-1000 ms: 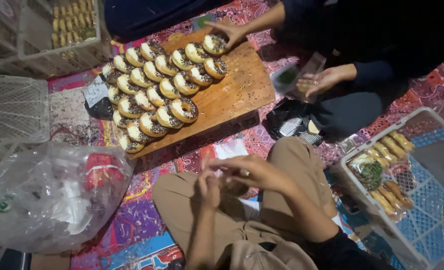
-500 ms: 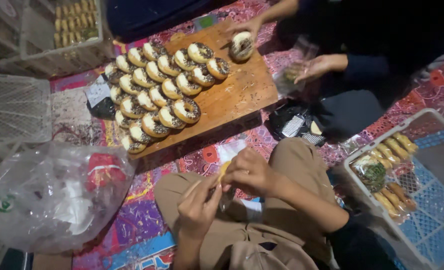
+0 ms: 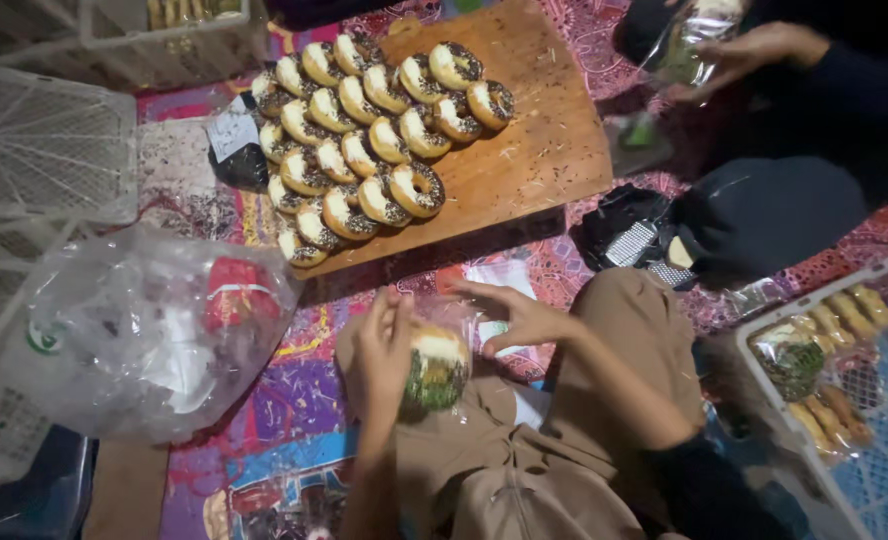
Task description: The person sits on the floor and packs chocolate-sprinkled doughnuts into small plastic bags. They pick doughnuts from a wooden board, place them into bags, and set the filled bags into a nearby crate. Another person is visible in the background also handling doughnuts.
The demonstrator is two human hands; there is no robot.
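The left hand (image 3: pixel 382 350) holds a doughnut in a clear wrapper (image 3: pixel 436 368) over the person's lap, fingers (image 3: pixel 396 312) straight and pressed flat against the wrapper's left side. The doughnut stands on edge, pale on top with dark and green sprinkles below. The right hand (image 3: pixel 517 318) is at the wrapper's upper right, fingers spread and lightly curled, the tips touching the film's top edge without closing round it.

Beyond the knees lies a wooden board (image 3: pixel 529 140) set at a slant on a patterned mat (image 3: pixel 294 385). Rows of sprinkled doughnuts (image 3: pixel 369 150) crowd its left half, some hanging near its lower-left edge; the right half is bare wood scattered with crumbs. A small black packet with a white rectangular label (image 3: pixel 234 145) sits just off the board's left edge.

To the left, a big crumpled clear plastic bag (image 3: pixel 134 330) holds a red packet and bears a green round mark low on its side. White wire baskets (image 3: pixel 49 140) stand behind it. At the right, a white crate (image 3: pixel 814 480) holds wrapped long pastries and one green-sprinkled packet. A black bag (image 3: pixel 629 235) lies open between board and crate.

Another person's hand (image 3: pixel 754 50) at the top right grips a clear wrapper. Open mat shows between the bag and the lap.
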